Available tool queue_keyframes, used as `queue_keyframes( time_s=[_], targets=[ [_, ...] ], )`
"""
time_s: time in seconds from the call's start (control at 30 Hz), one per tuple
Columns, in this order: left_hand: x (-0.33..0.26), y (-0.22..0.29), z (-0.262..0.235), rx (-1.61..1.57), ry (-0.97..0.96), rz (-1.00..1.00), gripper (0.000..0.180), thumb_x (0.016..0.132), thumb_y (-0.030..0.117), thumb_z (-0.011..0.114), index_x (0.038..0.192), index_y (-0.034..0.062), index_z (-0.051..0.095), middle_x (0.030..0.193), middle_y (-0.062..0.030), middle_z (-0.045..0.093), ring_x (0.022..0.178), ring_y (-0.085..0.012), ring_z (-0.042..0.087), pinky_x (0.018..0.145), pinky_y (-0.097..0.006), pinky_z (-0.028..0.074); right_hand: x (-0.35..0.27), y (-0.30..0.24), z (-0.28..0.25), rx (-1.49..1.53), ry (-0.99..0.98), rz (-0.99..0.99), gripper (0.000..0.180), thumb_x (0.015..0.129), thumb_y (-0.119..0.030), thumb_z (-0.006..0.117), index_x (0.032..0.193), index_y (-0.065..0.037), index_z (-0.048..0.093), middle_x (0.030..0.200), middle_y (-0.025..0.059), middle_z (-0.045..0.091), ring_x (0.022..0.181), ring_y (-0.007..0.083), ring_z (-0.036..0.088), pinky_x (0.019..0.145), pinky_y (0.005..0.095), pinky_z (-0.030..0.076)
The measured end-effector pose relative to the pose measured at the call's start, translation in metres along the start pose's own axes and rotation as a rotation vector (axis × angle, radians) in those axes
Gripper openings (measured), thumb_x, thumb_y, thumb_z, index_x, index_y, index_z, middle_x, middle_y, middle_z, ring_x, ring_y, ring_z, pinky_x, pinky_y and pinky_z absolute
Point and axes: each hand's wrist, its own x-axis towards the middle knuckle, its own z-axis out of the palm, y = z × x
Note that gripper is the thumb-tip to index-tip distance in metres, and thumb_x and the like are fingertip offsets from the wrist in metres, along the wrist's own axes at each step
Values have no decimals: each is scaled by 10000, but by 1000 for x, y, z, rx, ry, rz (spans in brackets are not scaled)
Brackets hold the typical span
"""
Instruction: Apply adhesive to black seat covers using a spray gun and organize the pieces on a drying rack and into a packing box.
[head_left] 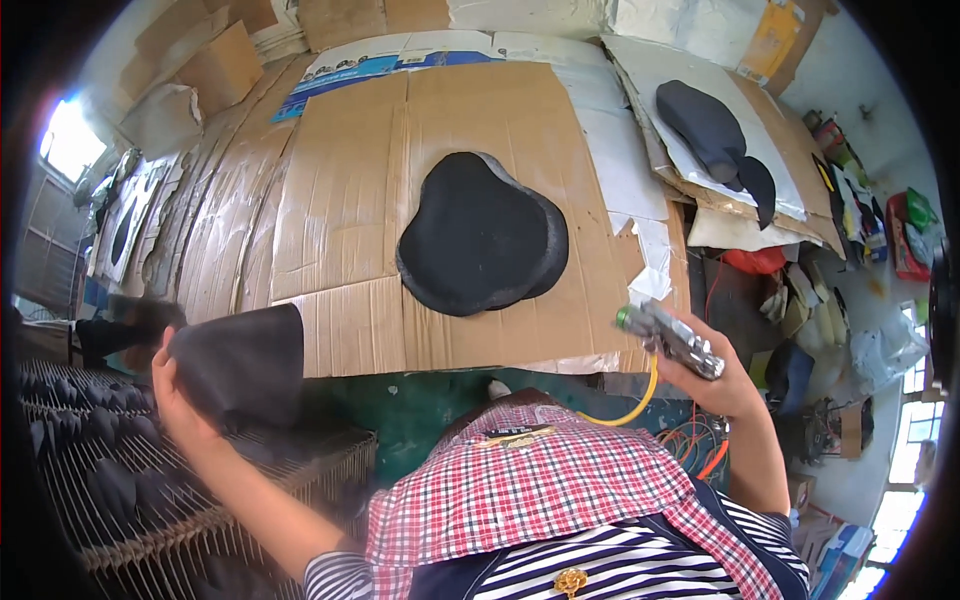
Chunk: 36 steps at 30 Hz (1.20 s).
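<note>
In my left hand [187,400] is a curved black sheet piece [245,360], held at its left edge, off the table's front left. My right hand [722,378] is closed around a metal spray gun [677,338] with a green tip, near the table's front right edge. A yellow hose [640,405] runs from the gun down past my apron [530,470]. Between my hands, a small stack of rounded black pieces [475,240] lies on the cardboard-covered table [340,220]; their edges are slightly offset.
To the lower left stands a rack [230,510] of thin rods with many dark pieces on it. Another cardboard-topped surface [775,160] at the far right holds more dark pieces [705,125]. Coiled hoses [695,445] hang below the table on the right.
</note>
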Motion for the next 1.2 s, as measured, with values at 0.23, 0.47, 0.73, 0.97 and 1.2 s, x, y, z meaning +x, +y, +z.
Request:
queue_keyframes(
  time_s=[0.23,0.47,0.73,0.97,1.2],
  targets=[
    [2,-12,-6,-92,55,9,393,846,78,447,1232,7,475,1132,-106,564,1026,-222,552,928,-361,428,-23,-42,33,143,138,-30,542,797,-14,615,1298,15,409,888,69,578,725,99,550,659,233,476],
    [2,-10,-26,-176,-32,20,406,841,69,445,1242,8,471,1101,-105,574,1021,-222,553,932,-363,423,-61,-54,33,78,161,77,546,781,18,624,1286,24,417,957,82,594,772,103,570,653,226,498],
    [-2,-18,-16,-152,26,17,423,830,96,459,1243,8,483,1102,-110,575,1017,-222,550,926,-359,424,-19,-69,76,209,197,-44,465,821,-17,602,1259,19,450,954,41,590,833,69,539,709,218,468],
    [-6,-18,-33,-204,-30,-4,344,840,119,448,1151,-9,521,1274,-96,512,1067,-203,544,965,-361,410,-38,-63,55,81,408,12,503,800,12,588,1280,-2,442,925,46,596,695,89,562,655,222,476],
    [0,-24,-40,-221,-75,11,439,845,133,410,1253,-22,454,1148,-141,557,1060,-256,539,962,-387,403,-55,-78,55,60,195,98,481,798,-6,595,1258,10,456,875,29,589,719,72,548,660,222,470]
  ],
)
